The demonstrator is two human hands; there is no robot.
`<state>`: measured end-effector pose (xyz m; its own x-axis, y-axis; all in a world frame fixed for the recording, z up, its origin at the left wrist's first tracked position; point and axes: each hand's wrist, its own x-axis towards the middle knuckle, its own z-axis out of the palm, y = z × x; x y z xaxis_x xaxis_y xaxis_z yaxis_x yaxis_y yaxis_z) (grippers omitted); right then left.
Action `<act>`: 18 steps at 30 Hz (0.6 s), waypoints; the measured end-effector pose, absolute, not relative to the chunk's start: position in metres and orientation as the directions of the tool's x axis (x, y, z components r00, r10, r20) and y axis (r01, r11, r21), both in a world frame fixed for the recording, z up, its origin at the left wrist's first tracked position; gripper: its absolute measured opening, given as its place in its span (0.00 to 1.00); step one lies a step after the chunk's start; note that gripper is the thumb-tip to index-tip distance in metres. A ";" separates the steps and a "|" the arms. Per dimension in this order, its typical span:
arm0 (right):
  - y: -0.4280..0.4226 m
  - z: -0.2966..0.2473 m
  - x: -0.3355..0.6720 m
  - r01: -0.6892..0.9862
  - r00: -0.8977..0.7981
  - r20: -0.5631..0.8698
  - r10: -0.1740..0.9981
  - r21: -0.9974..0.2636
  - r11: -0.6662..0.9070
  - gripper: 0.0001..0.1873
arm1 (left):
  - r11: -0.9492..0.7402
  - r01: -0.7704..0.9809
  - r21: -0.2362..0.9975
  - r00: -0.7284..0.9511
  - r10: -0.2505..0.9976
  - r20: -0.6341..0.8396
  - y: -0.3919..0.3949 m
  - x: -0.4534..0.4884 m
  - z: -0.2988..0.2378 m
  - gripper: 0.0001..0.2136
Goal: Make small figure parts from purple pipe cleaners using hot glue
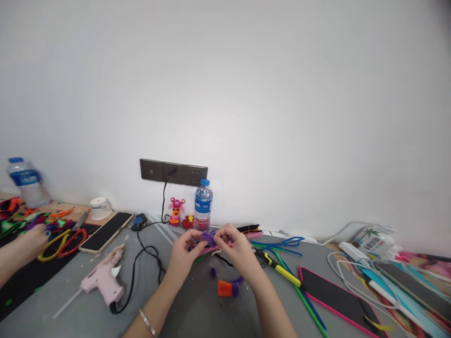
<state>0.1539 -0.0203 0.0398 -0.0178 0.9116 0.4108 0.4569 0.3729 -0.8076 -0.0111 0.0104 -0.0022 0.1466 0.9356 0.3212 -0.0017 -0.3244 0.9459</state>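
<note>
Both of my hands meet over the grey table in front of the bottle. Between the fingertips of my left hand is a bundled purple pipe cleaner. My right hand pinches the same purple piece from the other side. Below them on the table lies an orange and purple pipe-cleaner piece, and a small purple bit sits just above it. Pink pipe cleaners lie partly hidden behind my fingers.
A pink glue gun with a black cord lies left, near a phone and scissors. A water bottle stands behind my hands. Right are yellow-handled pliers and a pink-edged phone. Another person's hand is far left.
</note>
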 end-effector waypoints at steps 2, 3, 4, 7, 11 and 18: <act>-0.020 0.039 0.153 0.458 -0.014 0.413 0.911 -0.807 0.373 0.07 | -0.337 0.020 0.941 0.141 0.933 0.331 0.011 -0.012 -0.002 0.05; -0.019 0.039 0.152 0.460 -0.013 0.414 0.910 -0.806 0.373 0.07 | -0.340 0.029 0.940 0.135 0.933 0.333 0.011 -0.012 -0.002 0.05; -0.019 0.039 0.152 0.463 -0.012 0.415 0.910 -0.804 0.373 0.07 | -0.341 0.036 0.939 0.130 0.934 0.334 0.011 -0.012 -0.002 0.05; -0.019 0.039 0.151 0.464 -0.012 0.418 0.908 -0.802 0.376 0.07 | -0.343 0.049 0.938 0.112 0.935 0.336 0.010 -0.012 -0.003 0.05; -0.020 0.039 0.151 0.457 -0.024 0.419 0.908 -0.803 0.383 0.06 | -0.335 0.033 0.942 0.101 0.938 0.330 0.010 -0.011 -0.005 0.06; -0.022 0.041 0.150 0.457 -0.028 0.396 0.918 -0.812 0.364 0.06 | -0.325 0.019 0.946 0.107 0.941 0.321 0.009 -0.012 -0.003 0.08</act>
